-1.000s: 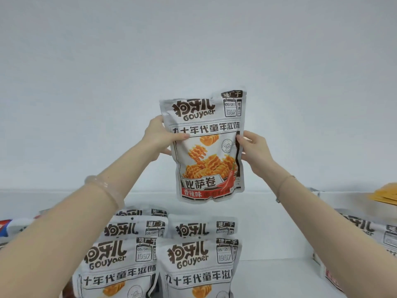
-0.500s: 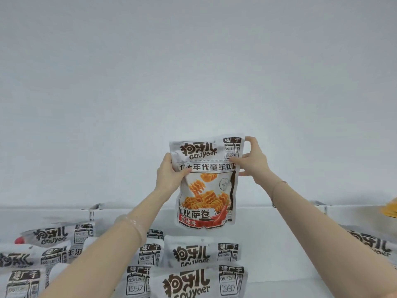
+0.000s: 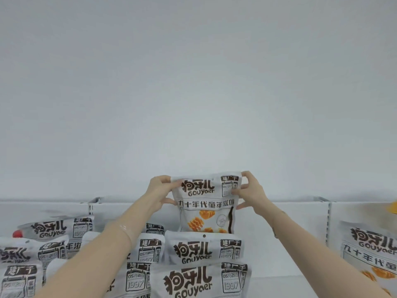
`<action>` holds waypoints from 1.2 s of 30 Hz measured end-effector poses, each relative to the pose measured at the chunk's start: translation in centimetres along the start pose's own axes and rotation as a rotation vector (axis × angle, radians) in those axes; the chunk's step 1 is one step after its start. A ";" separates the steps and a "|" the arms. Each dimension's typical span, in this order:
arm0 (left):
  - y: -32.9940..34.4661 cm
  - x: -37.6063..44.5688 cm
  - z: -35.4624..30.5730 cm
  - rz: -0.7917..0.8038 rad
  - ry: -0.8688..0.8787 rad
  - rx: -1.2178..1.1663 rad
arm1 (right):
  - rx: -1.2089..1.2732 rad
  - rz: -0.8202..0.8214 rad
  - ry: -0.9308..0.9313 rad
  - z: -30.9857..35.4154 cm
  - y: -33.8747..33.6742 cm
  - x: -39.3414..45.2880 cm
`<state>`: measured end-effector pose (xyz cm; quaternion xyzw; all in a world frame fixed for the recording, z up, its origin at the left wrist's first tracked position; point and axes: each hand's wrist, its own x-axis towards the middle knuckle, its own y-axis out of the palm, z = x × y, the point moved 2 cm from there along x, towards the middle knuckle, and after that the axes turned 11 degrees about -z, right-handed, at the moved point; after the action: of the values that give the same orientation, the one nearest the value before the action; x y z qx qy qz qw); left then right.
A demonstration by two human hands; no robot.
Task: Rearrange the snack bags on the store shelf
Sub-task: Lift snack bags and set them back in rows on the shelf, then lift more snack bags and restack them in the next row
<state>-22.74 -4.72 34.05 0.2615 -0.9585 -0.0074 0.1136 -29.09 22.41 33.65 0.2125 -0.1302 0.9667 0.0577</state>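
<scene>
A white snack bag (image 3: pixel 206 203) with dark lettering and pictured orange snacks stands upright at the back of the middle row, its lower part hidden behind the bag in front (image 3: pixel 204 250). My left hand (image 3: pixel 160 194) pinches its top left corner. My right hand (image 3: pixel 250 192) pinches its top right corner, thumb on the front. Both arms reach forward over the shelf.
Rows of identical white bags fill the shelf: a front middle bag (image 3: pixel 199 280), bags on the left (image 3: pixel 53 231) and a bag on the right (image 3: pixel 369 254). A white back panel (image 3: pixel 300 216) with slotted uprights lies behind. An orange item (image 3: pixel 393 206) shows at the right edge.
Both hands have lowered the bag from mid-air down behind the middle row. The grips moved from its sides up to its top corners. The camera view shifted upward.
</scene>
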 end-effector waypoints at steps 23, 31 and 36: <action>-1.0 -1.1 5.0 0.113 0.266 1.097 | -0.691 0.242 -0.118 -3.6 3.0 -2.9; -7.9 -7.8 -2.1 -0.085 0.360 0.664 | -0.378 0.271 -0.466 6.5 5.3 -10.3; -14.7 -12.4 -1.8 -0.174 0.338 0.569 | -0.565 0.561 -0.668 8.7 11.9 -18.1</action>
<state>-4.58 -11.08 32.06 0.3609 -0.8640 0.2939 0.1921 -11.29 7.54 30.90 0.4426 -0.4493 0.7515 -0.1934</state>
